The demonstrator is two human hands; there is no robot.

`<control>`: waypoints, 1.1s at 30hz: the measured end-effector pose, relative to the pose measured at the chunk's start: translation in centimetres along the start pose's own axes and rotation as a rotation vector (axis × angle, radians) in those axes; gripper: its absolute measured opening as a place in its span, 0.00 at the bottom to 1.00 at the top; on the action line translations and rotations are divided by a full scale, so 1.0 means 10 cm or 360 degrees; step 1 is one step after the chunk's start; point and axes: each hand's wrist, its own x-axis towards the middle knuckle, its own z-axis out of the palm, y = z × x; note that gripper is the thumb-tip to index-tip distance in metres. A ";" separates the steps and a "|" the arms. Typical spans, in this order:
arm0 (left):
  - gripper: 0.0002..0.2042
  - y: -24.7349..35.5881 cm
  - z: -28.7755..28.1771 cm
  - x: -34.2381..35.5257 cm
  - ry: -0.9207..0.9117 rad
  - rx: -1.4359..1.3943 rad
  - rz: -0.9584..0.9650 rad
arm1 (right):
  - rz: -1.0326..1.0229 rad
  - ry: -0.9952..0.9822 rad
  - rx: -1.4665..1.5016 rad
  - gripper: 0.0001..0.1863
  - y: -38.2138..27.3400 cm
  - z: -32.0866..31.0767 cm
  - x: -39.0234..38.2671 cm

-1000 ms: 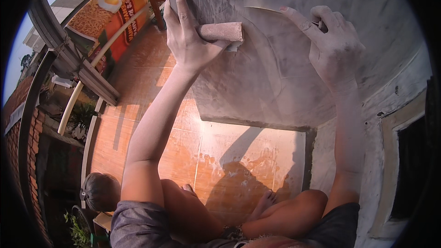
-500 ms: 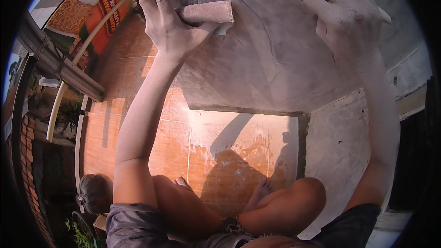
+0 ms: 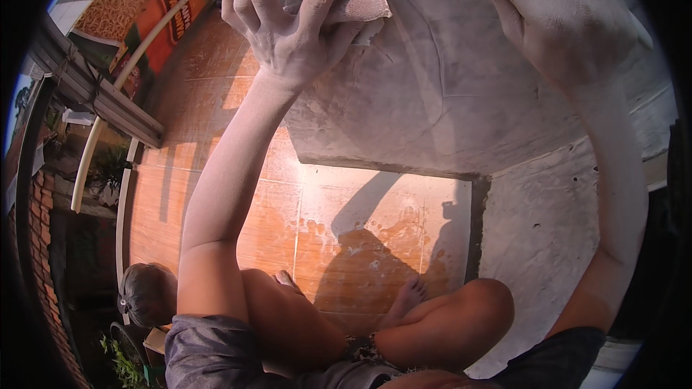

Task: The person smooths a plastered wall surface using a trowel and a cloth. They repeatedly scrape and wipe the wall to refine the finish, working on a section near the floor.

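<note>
My left hand [image 3: 295, 36], coated in pale dust, keeps a curled piece of reddish-brown sandpaper [image 3: 360, 7] between thumb and palm. Its index finger stretches up to the top edge of the picture, while the other fingers are partly cut off there. My right hand [image 3: 569, 21], equally dusty, is closed around a long thin strip whose pale end [image 3: 643, 34] sticks out beside the wrist. Most of that strip is hidden by the hand or lies at the top edge; its kind is unclear. Behind both hands stands a grey dusty wall [image 3: 404, 115].
Orange tiles [image 3: 267, 209] with whitish dust and wet-looking patches lie around my bent legs [image 3: 447, 324]. A rough grey ledge [image 3: 530, 223] runs along the right. On the left are a metal post [image 3: 130, 115], a pale pipe [image 3: 90, 158], a printed banner [image 3: 133, 21] and a dark cap [image 3: 144, 295].
My right hand has moved up and right with the strip, which now mostly leaves the picture. My left hand has shifted slightly right, its index finger now stretched toward the strip; the sandpaper has tilted.
</note>
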 end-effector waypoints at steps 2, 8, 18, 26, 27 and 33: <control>0.30 -0.02 -0.09 0.00 -0.0290 -0.0029 0.0057 | 0.0073 0.0106 0.0037 0.11 -0.03 0.04 -0.05; 0.24 0.07 -0.16 -0.04 -0.0326 -0.0083 0.0049 | 0.0031 0.0025 0.0143 0.12 -0.01 0.04 -0.04; 0.31 0.18 -0.11 -0.05 -0.0309 -0.0408 0.0021 | -0.0071 -0.0067 0.0201 0.13 0.04 0.05 -0.07; 0.27 0.28 -0.10 0.01 -0.0304 -0.0534 -0.0043 | -0.0003 -0.0051 0.0303 0.10 0.02 0.12 -0.28; 0.25 0.31 -0.09 -0.02 -0.0267 -0.0624 -0.0087 | 0.0019 -0.0141 0.0336 0.10 0.01 0.09 -0.32; 0.22 0.49 -0.02 -0.16 -0.0227 -0.0541 -0.0057 | -0.0028 -0.0021 0.0451 0.09 0.01 0.06 -0.46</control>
